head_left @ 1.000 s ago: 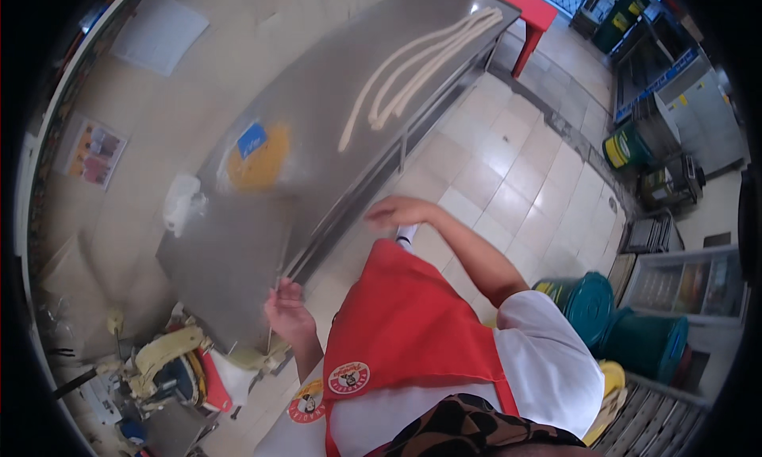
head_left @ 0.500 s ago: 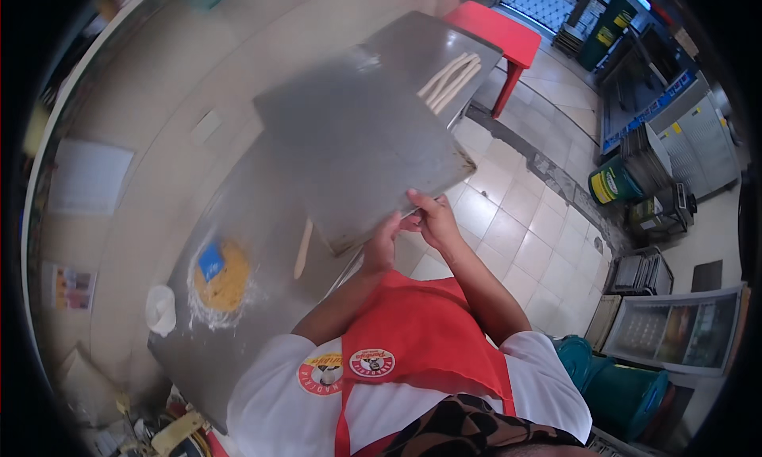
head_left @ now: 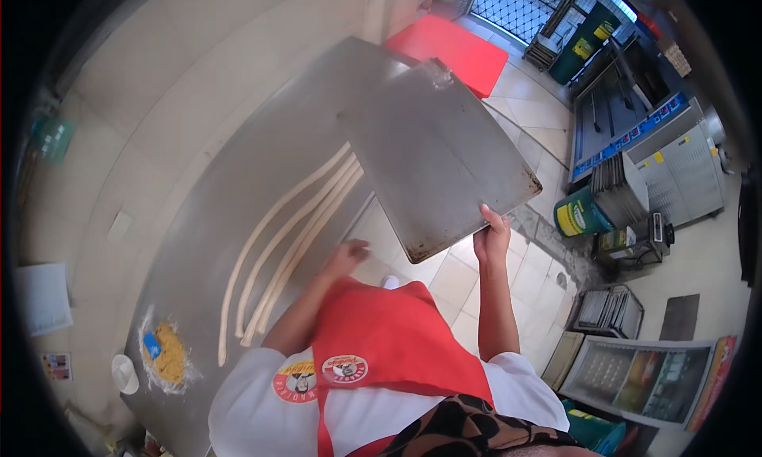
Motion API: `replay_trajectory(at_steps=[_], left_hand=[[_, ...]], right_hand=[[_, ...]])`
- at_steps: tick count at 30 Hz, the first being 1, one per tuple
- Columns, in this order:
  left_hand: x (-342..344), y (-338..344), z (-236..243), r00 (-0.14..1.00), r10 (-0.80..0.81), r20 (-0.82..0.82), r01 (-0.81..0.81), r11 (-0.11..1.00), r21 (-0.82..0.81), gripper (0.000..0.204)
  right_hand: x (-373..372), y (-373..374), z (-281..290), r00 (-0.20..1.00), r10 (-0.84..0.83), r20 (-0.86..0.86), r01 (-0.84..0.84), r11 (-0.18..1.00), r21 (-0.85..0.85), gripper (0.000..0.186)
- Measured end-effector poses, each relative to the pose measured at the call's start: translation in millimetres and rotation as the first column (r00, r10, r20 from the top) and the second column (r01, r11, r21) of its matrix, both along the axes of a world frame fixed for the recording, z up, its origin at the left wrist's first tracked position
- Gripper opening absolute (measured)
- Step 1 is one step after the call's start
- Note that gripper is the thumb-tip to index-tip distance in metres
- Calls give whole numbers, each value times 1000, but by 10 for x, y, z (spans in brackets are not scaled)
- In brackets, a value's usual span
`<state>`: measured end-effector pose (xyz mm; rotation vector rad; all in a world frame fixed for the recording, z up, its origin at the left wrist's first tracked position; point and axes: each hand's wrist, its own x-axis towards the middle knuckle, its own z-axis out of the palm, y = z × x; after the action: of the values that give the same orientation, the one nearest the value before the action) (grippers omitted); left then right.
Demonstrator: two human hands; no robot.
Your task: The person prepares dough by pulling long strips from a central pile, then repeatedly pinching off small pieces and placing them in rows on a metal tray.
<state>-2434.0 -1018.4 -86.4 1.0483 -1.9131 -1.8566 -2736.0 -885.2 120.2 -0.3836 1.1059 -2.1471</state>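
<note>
A grey rectangular metal tray (head_left: 444, 155) is up in the air, tilted; the right grip (head_left: 494, 236) grasps its near edge close to the right corner, thumb over the rim, the other fingers largely hidden beneath. The left grip (head_left: 348, 258) is released just beside the tray's near left side, blurred, its fingers loosely curled with nothing seen in them. To the left of the tray, four long pale dough ropes (head_left: 279, 282) lie on a grey metal worktop (head_left: 206, 274); their far ends disappear behind the tray, so their full length cannot be told, and the two nearest lie so close that their border is hard to make out. Whether the tray's far left corner touches the worktop cannot be told, and the whitish patch at its far corner is unclear. Farther left of the tray and nearer the person is a yellow crumbly heap (head_left: 171, 366) ringed with white powder, bearing a small flat blue piece (head_left: 152, 345); beside it is a rounded white object (head_left: 124, 374), too small to identify. Beyond the tray, a red table (head_left: 468, 52) is partly covered by it.
</note>
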Motion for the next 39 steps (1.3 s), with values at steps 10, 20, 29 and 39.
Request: replay_trajectory(at_steps=[10, 20, 29, 39], left_hand=[[-1200, -2617, 100, 854, 484, 191, -393, 840, -374, 34], [-3602, -4169, -588, 828, 393, 401, -121, 822, -556, 34], [-4124, -4503, -626, 792, 220, 569, 68, 895, -440, 45], [-2849, -6208, 1143, 881, 363, 303, -240, 895, -375, 38]], right_hand=[[-2369, -979, -28, 980, -198, 39, 195, 979, 54, 23], [-3362, -2009, 222, 977, -204, -64, 213, 961, 176, 29], [-4358, -3198, -402, 994, -67, 85, 40, 958, 284, 32], [-5070, -4908, -267, 963, 200, 178, -247, 923, 297, 27]])
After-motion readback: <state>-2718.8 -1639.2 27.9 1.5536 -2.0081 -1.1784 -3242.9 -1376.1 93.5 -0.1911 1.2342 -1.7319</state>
